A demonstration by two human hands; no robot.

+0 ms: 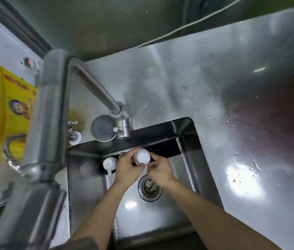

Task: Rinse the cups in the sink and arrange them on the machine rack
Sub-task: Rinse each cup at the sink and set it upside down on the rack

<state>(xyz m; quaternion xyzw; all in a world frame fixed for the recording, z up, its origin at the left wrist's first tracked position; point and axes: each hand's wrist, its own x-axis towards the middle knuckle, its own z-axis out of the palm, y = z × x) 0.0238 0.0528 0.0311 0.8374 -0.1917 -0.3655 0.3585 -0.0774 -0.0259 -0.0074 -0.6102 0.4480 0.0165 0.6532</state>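
Holding white cup (142, 156) | left grip (127, 168) wraps it | right grip (160, 171) pinches rim (over sink (187, 159))

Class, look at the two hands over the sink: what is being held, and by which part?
A white cup: the left hand grips its side, the right hand pinches near its rim.

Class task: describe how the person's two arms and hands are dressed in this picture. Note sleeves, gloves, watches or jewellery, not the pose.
Both forearms are bare right up to the bottom edge of the picture; no sleeve shows. The left hand and right hand wear no gloves. No watch, bracelet or ring can be seen on the wrists or fingers that show.
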